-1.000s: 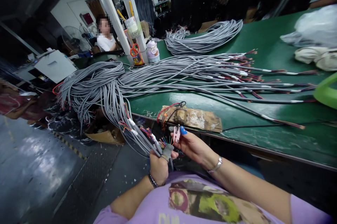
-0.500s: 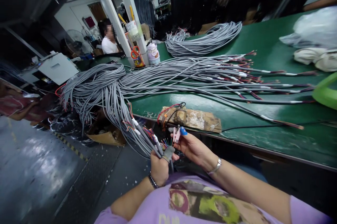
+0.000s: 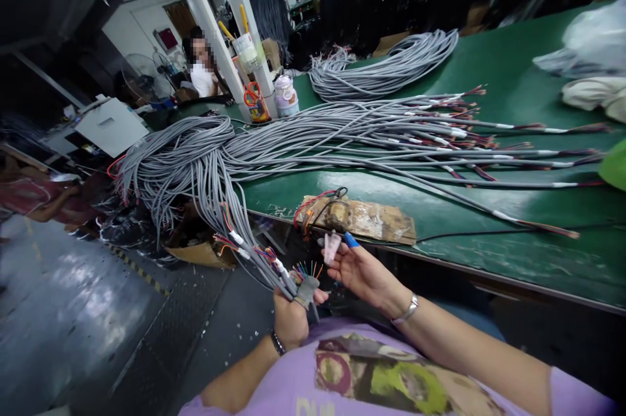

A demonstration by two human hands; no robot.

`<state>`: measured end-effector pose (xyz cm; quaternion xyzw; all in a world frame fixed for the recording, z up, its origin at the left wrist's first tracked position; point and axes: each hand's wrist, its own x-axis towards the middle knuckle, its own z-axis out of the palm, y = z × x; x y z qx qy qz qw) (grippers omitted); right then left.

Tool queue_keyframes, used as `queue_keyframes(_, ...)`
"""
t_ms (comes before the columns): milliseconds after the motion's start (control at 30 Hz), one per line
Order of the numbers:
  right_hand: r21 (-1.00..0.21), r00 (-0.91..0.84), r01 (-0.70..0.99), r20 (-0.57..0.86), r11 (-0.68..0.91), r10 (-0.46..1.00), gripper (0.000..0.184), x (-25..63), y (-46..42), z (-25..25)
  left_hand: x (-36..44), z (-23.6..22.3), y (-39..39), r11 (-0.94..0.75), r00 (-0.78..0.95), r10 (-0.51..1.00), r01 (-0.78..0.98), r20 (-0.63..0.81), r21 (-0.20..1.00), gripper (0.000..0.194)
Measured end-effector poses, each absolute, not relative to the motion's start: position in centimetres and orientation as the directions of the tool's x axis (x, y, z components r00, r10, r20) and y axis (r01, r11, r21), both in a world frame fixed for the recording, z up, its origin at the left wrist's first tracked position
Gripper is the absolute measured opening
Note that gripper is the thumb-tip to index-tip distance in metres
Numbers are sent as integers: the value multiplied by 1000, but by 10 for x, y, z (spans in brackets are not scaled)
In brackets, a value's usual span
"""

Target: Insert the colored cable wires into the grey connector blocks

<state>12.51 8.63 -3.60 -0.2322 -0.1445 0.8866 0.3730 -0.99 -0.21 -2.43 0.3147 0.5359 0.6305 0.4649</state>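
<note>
My left hand (image 3: 292,315) is closed around a bundle of grey multi-core cables (image 3: 267,271) in front of my body. A grey wrap covers its thumb, which presses on one cable end. Thin coloured wires (image 3: 307,268) fan upward from that end. My right hand (image 3: 360,272) is close by on the right, thumb raised and fingers partly spread, apart from the wires. Its thumb wears a blue finger cover (image 3: 351,239). A pale pink piece (image 3: 331,248) shows at the fingertips; whether it is a finger wrap or a held thing I cannot make out.
A wooden board (image 3: 376,222) with leads lies at the edge of the green table (image 3: 489,233). Long grey cables (image 3: 332,135) spread across it, with a coil (image 3: 386,74) behind. A purple-and-white jar (image 3: 286,96) stands beside a post. One person (image 3: 201,79) sits at the back.
My right hand has moved slightly right, away from the wires, and its thumb has lifted. My left hand has shifted a little left and down, and the wire fan shows more openly.
</note>
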Motion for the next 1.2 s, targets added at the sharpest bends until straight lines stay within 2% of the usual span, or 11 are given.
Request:
queue_keyframes(133,-451,-615,-573,-314,-684,723,27,130,85,-40,-9,-25,0,2,-361,927,-259,-98,966,22)
queue_keyframes(233,-560,-602,-524,-288,-641,744,30,137,84,-38,-8,-25,2,41,-310,943,-251,-120,967,24)
queue_keyframes(367,-852,-517,-352,-168,-387,839,37,153,82,-25,-9,-25,6,118,-221,958,-272,-181,955,26)
queue_keyframes(467,-977,-523,-109,-101,-183,847,34,166,82,-12,-12,-24,9,157,-184,959,-294,-217,943,31)
queue_keyframes(600,-999,-608,44,-14,16,794,32,172,76,3,-12,-19,10,176,-151,962,-285,-226,942,33)
queue_keyframes(800,-963,-686,72,141,260,714,23,151,62,16,-10,-10,1,211,55,977,-306,-204,928,38)
queue_keyframes(933,-956,-686,-10,220,293,693,20,135,57,15,-12,-12,-4,240,66,971,-232,-231,942,49)
queue_keyframes(1033,-953,-716,-49,243,300,654,22,130,53,13,-15,-14,-6,215,67,976,-167,-207,962,48)
queue_keyframes(1200,-953,-640,43,205,301,741,24,129,46,9,-20,-10,-8,262,193,957,-240,-218,935,43)
